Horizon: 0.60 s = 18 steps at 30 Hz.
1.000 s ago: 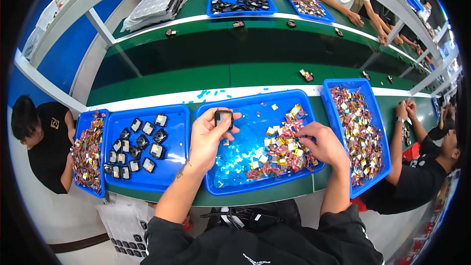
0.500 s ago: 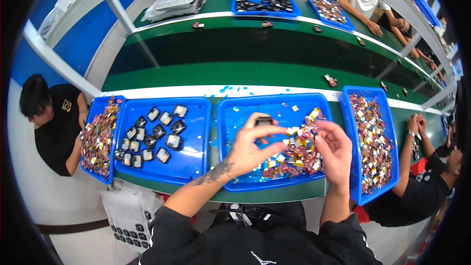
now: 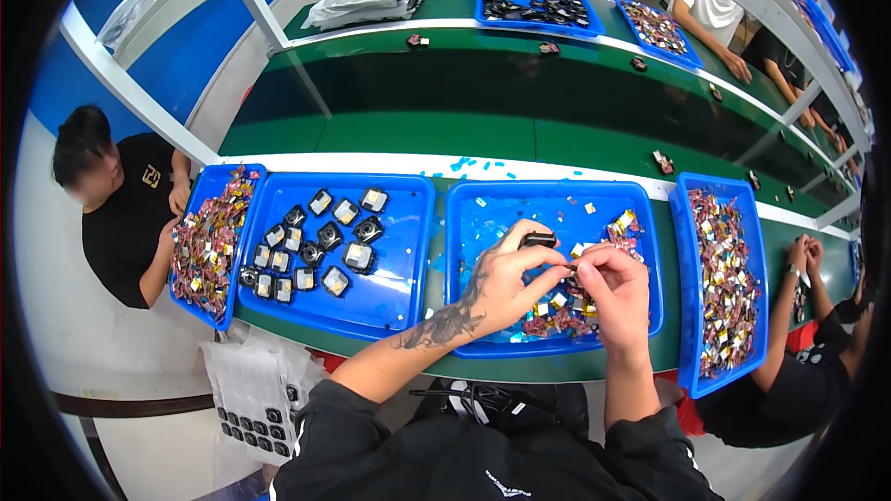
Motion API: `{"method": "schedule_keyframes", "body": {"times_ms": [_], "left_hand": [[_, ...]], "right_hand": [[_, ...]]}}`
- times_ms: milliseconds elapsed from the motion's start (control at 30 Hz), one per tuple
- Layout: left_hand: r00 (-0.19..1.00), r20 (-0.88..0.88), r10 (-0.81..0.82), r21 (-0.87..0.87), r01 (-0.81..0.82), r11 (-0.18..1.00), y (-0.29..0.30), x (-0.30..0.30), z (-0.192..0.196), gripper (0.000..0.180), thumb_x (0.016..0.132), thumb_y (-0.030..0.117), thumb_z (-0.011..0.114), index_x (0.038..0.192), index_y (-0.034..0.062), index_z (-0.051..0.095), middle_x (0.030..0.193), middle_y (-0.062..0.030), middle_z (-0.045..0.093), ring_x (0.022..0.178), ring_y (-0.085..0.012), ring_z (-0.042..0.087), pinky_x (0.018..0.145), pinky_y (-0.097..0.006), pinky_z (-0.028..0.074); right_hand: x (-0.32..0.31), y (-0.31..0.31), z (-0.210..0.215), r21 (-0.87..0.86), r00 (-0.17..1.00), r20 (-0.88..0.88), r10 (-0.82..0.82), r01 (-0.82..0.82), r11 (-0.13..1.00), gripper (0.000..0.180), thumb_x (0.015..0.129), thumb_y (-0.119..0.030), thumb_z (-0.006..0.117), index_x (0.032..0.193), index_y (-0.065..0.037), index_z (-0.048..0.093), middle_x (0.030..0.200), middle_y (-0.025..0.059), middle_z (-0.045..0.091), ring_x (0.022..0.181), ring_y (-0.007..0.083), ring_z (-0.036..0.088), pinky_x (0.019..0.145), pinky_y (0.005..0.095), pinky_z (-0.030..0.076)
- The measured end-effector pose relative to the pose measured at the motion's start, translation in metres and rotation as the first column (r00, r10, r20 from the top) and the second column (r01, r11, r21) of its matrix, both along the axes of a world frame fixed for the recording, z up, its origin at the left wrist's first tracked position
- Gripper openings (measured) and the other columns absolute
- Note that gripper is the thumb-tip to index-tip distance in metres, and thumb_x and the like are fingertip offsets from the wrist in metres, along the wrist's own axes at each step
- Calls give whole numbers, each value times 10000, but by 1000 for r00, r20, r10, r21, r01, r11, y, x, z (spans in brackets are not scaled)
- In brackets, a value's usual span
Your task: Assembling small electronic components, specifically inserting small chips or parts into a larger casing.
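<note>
My left hand (image 3: pixel 515 278) is closed over the middle blue tray (image 3: pixel 461 223). Its curled fingers hold a small black square part (image 3: pixel 539 239), and its thumb and forefinger meet at a tiny dark piece. My right hand (image 3: pixel 614 292) is closed too, its thumb and forefinger pinching at the same spot, fingertips almost touching the left ones. What sits between the right fingertips is too small to make out. Below and behind the hands lies a heap of small parts (image 3: pixel 557 320) in pink, gold and white, partly hidden by the hands. Blue film scraps are strewn over the tray bottom.
To the left, a blue tray (image 3: pixel 390 311) holds several black square parts (image 3: pixel 329 236). Narrow blue bins of small parts stand at far left (image 3: pixel 176 286) and right (image 3: pixel 687 339). A green conveyor belt (image 3: pixel 445 134) runs beyond a white rail. Co-workers sit around.
My hands have come together, the right moving left and the left fingertips closing from an open gap to a pinch. The view has shifted slightly, so the trays appear further right.
</note>
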<state>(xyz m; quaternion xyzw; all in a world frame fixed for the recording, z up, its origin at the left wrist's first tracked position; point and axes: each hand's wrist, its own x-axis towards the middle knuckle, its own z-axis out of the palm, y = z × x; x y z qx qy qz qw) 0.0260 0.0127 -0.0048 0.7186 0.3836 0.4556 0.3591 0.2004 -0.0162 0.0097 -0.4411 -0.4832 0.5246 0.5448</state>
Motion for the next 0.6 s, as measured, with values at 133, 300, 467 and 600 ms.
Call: {"method": "schedule_keyframes", "body": {"times_ms": [133, 300, 467, 600], "left_hand": [[995, -99, 16, 196, 3, 981, 1, 0, 2, 129, 772, 106, 770, 868, 48, 706, 1000, -106, 604, 869, -242, 651, 693, -328, 534], [995, -101, 9, 319, 24, 947, 5, -3, 3, 152, 733, 71, 790, 849, 34, 699, 967, -107, 614, 834, -249, 652, 691, -333, 539], [992, -80, 96, 372, -59, 926, 6, -2, 5, 157, 748, 101, 769, 856, 22, 688, 934, -115, 602, 780, -264, 639, 663, -343, 524], [992, 70, 108, -4, -108, 994, 0, 0, 9, 123, 765, 20, 757, 876, 24, 705, 972, -87, 611, 803, -148, 636, 661, -271, 520]], "right_hand": [[12, 7, 8, -102, 992, 70, 108, -101, 990, 27, 874, -12, 632, 878, 15, 637, 841, 10, 595, 719, 37, 523, 636, 191, 409], [17, 28, -10, -286, 852, -441, 283, -433, 855, 101, 915, -127, 605, 886, -36, 639, 814, 8, 608, 694, 79, 528, 632, 205, 415], [1, 32, -5, -255, 963, -167, 210, -247, 935, 108, 930, -138, 595, 879, -45, 619, 787, 36, 620, 715, 105, 573, 641, 231, 441], [-12, 41, -17, 420, 534, 777, -333, -46, 906, 102, 807, -106, 678, 897, -69, 646, 781, 114, 642, 708, 331, 643, 605, 437, 499]]}}
